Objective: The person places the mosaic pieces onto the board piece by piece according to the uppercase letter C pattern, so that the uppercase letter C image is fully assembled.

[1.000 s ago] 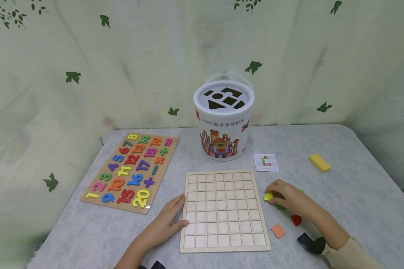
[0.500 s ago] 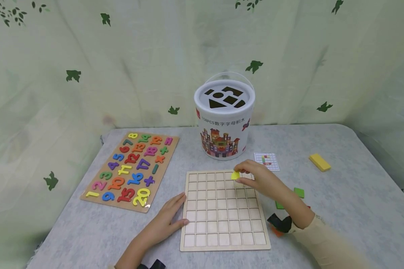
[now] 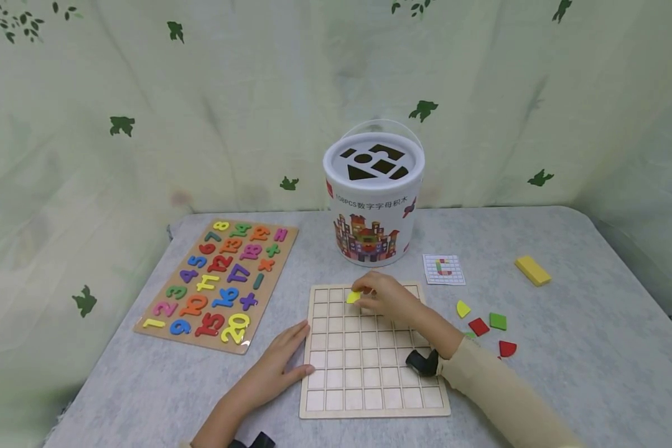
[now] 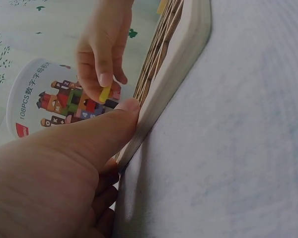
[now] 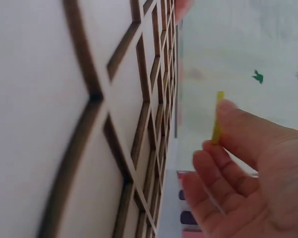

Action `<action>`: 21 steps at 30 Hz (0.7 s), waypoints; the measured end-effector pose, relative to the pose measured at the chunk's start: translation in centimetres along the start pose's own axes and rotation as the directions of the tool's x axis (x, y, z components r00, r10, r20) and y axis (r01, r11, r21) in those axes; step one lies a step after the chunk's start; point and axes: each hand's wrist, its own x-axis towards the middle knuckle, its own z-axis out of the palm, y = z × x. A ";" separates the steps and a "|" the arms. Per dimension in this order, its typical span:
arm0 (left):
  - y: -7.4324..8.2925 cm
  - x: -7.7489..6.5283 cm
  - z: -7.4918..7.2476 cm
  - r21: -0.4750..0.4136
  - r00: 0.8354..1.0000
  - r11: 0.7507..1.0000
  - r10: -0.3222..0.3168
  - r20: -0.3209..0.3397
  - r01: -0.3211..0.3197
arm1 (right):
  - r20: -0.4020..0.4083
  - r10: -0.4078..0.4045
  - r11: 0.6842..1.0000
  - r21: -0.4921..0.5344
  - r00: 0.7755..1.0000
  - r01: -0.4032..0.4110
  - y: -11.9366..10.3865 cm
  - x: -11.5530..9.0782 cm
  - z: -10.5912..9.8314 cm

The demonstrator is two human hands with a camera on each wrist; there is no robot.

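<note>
Pale green fabric [image 3: 241,81] with dark green leaf shapes hangs behind a grey worktop [image 3: 145,398]. On the person's left lies a number board [image 3: 207,342], set at a slant, its raised coloured figures running from 1 to 20 alongside a few arithmetic signs. Nearer the middle, a wooden grid board [image 3: 372,379] lies flat, divided by raised strips into square cells. Just behind it stands a white bucket [image 3: 372,205], upright, with shaped holes in its lid and a printed block castle on its side.

Beside the grid board's left edge rests the left hand [image 3: 277,358]; its thumb touches the rim, and its grip is loose, thumb and fingers spread apart. Over the back of the same board is the right hand [image 3: 389,298], below a beige sleeve [image 3: 498,392], its grip clamped on a small yellow piece between thumb and forefinger.

To the right of the board lie a picture card [image 3: 444,269] showing a coloured figure on a grid and, farther off, a yellow block [image 3: 532,271]. Nearer the sleeve are a green square [image 3: 498,321], a red square [image 3: 478,326], a red quarter-round [image 3: 507,348] and a yellow quarter-round [image 3: 463,308]. The pinched yellow piece [image 3: 353,297] is above the board's far row, clear of the cells in the right wrist view.
</note>
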 end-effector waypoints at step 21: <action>0.2 0.0 0.0 0.005 1.000 1.000 -0.003 0.005 0.003 | 0.087 -0.002 1.000 -0.015 0.996 0.003 1.7 0.0 1.5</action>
